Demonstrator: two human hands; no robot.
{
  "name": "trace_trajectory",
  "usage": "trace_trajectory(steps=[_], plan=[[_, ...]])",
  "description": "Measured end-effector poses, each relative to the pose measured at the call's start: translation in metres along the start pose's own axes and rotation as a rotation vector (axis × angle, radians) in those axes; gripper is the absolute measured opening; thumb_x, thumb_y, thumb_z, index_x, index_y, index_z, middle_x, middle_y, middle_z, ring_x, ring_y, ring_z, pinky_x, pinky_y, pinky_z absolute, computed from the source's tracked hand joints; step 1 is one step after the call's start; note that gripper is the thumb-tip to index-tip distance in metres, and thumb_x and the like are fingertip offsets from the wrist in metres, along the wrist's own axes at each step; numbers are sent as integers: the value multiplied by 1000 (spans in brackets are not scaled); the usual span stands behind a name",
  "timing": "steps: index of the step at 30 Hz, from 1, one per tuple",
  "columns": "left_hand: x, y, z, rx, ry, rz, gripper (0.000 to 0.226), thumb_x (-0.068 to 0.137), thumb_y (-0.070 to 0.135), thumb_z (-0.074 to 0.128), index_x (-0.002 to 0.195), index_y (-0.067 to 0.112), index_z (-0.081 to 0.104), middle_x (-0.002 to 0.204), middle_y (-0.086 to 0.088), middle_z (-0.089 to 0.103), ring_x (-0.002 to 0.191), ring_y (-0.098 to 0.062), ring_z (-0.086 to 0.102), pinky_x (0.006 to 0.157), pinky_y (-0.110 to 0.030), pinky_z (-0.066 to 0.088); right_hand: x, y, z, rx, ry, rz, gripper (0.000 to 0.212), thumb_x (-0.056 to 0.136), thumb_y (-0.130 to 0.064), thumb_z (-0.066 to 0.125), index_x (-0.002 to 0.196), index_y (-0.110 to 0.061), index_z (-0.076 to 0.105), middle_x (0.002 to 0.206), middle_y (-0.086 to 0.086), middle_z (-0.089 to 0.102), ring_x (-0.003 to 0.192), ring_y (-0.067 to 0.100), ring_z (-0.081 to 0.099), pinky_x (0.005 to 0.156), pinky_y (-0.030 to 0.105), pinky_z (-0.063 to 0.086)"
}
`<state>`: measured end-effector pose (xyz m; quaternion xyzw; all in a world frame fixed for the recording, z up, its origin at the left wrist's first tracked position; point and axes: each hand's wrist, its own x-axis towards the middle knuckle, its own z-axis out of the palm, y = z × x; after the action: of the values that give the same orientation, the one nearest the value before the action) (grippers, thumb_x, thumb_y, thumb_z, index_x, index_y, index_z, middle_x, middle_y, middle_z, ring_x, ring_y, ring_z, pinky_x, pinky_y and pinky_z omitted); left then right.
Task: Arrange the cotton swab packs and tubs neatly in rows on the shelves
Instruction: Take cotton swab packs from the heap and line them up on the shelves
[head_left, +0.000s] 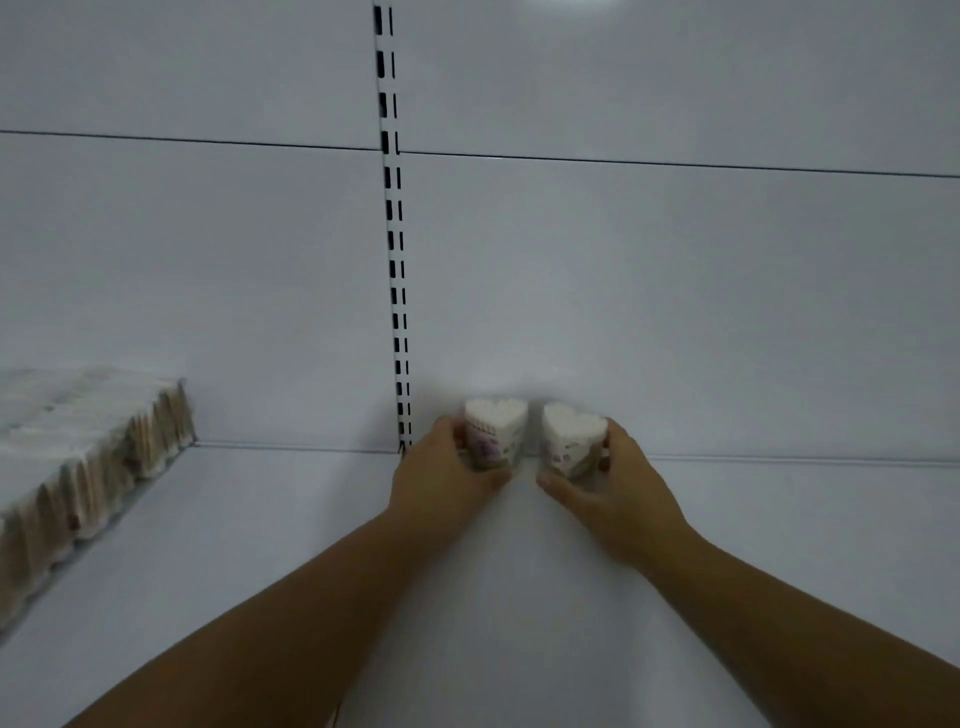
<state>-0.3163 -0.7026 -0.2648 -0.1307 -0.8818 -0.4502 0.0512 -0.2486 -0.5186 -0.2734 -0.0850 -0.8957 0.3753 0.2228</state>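
Two small heart-shaped tubs of cotton swabs stand side by side at the back of the white shelf (260, 545), against the rear panel. My left hand (441, 478) grips the left tub (496, 434) from its left side. My right hand (615, 480) grips the right tub (571, 439) from its right side. Both tubs are upright, with a narrow gap between them. White swab tips show on top and a floral label wraps each side.
A row of clear packs of wooden-stick cotton swabs (78, 467) runs along the shelf's left part, from the back panel toward the front. A slotted upright rail (397, 270) splits the white back panel just left of the tubs.
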Motion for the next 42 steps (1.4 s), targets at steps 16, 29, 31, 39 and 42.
trace_trajectory(steps=[16,29,31,39,42], plan=[[4,1,19,152,85,28,54,69,56,73,112,28,57,111,5,68,110,-21,60,94,-41,46,12,13,9,-245,5,16,54,91,-46,53,136,-22,39,98,8,65,97,30,57,73,37,51],[-9,9,7,102,133,33,46,75,46,76,100,16,51,94,5,54,91,-20,56,74,-32,43,1,5,-8,-214,-94,115,80,90,-54,52,151,-12,20,145,10,45,131,27,44,103,34,37],[-15,19,-2,123,210,123,30,82,37,71,87,15,50,81,1,56,78,-25,56,60,-31,36,-10,6,-35,-259,-124,56,75,95,-49,49,153,-15,16,155,4,31,140,21,32,112,30,25],[-57,161,48,151,52,418,26,88,17,63,65,13,51,57,-4,54,58,-23,50,56,-30,38,-78,70,-217,-613,-78,-70,56,98,-35,46,148,-17,31,152,2,33,139,20,27,113,32,25],[-87,220,114,191,-187,498,27,87,18,63,63,18,52,57,3,52,56,-15,48,56,-29,37,-121,110,-294,-744,-83,-61,51,96,-29,48,143,-14,38,145,6,40,133,24,33,107,37,33]])
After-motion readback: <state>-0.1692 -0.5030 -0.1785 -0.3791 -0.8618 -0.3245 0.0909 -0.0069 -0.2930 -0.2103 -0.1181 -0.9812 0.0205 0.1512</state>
